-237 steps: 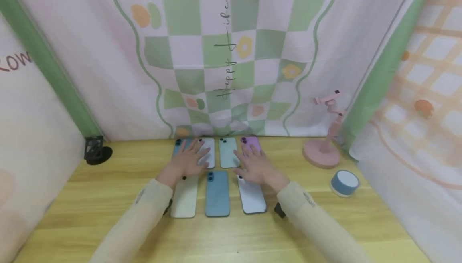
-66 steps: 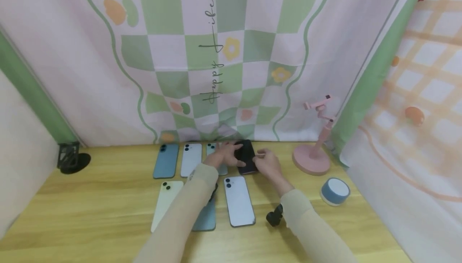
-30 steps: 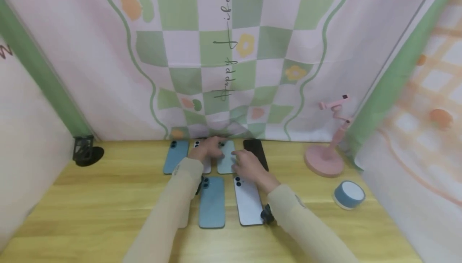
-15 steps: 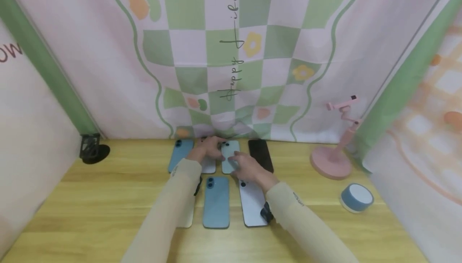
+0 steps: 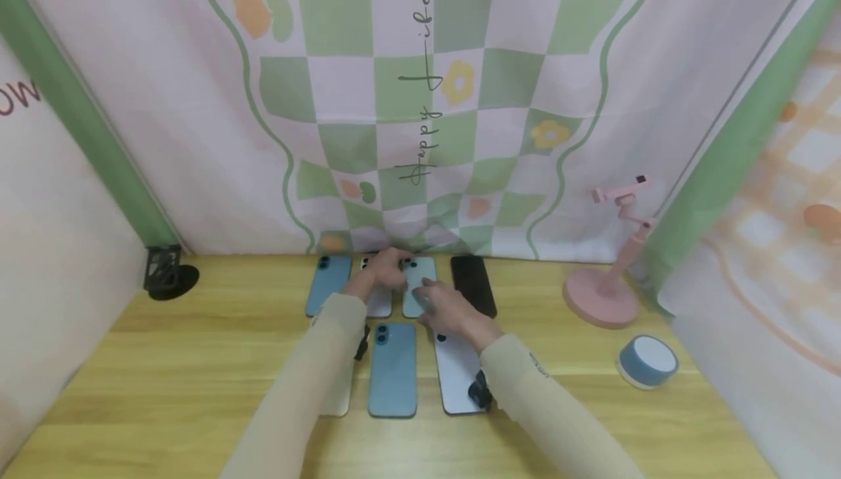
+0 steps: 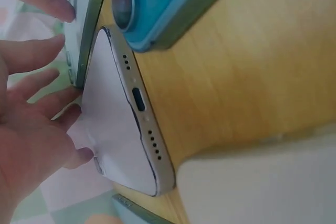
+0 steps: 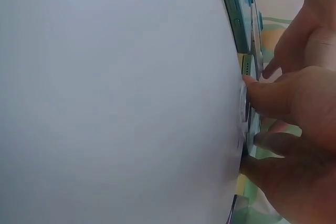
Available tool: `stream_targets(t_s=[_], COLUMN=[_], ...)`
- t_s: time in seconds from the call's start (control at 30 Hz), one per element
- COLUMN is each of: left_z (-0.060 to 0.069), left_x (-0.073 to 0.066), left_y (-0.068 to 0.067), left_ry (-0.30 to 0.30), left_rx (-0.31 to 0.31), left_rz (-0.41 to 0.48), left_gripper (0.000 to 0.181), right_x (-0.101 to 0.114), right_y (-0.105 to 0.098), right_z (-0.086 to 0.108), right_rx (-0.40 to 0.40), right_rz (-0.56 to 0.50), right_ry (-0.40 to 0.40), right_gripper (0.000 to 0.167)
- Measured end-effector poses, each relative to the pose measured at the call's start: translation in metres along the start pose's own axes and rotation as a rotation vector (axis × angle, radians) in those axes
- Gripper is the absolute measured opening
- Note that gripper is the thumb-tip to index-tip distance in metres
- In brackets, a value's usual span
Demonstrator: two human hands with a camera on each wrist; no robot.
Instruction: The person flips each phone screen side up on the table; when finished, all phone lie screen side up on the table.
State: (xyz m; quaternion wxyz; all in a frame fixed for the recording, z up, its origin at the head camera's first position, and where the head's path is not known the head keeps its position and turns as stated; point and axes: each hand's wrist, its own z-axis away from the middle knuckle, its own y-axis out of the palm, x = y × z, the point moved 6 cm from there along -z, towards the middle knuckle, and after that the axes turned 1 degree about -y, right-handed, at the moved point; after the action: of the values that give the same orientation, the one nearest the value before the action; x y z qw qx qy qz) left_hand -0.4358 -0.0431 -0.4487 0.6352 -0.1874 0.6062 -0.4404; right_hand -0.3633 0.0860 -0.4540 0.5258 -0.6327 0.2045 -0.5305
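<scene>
In the head view a mint phone [image 5: 419, 272] lies back up in the rear row, between both hands. My left hand [image 5: 382, 274] reaches over a white phone [image 5: 379, 305] to the mint one's left side. The left wrist view shows that hand [image 6: 31, 129] with fingers spread, fingertips by the mint phone's edge [image 6: 84, 35]. My right hand [image 5: 452, 309] is at the mint phone's lower right, fingers slightly bent. Seen from the right wrist, the thumb and fingers of this hand [image 7: 304, 166] are apart near that phone. Whether the fingertips press it, I cannot tell.
A black-faced phone [image 5: 473, 285] lies right of the mint one, a blue phone [image 5: 328, 285] at the row's left. The front row holds cream [image 5: 338, 391], blue [image 5: 393, 369] and pale [image 5: 458, 377] phones. A pink stand [image 5: 601, 298], round blue-white object [image 5: 648, 361] and black stand [image 5: 172, 282] flank them.
The purple phone at the rear right has been turned over, showing its black face. Both hands have since moved left to the mint phone. In the last half second they have barely moved.
</scene>
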Motion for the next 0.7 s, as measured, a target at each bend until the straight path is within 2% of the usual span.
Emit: stream_targets(t_s=[0.3, 0.43, 0.7], left_z=[-0.0054, -0.0036, -0.0012], left_x=[-0.0013, -0.0005, -0.0016], left_y=[0.001, 0.0002, -0.0052], left_ry=[0.037, 0.028, -0.005], left_rx=[-0.081, -0.098, -0.108], left_rz=[0.172, 0.246, 0.334], left_gripper=[0.069, 0.066, 0.062], right_x=[0.0012, 0.0006, -0.0017], right_y=[0.001, 0.0015, -0.0002], right_z=[0.0003, -0.0007, -0.0013], right_rx=[0.01, 0.02, 0.026], right_rz=[0.042, 0.058, 0.083], right_ry=[-0.039, -0.038, -0.049], right_gripper=[0.057, 0.058, 0.058])
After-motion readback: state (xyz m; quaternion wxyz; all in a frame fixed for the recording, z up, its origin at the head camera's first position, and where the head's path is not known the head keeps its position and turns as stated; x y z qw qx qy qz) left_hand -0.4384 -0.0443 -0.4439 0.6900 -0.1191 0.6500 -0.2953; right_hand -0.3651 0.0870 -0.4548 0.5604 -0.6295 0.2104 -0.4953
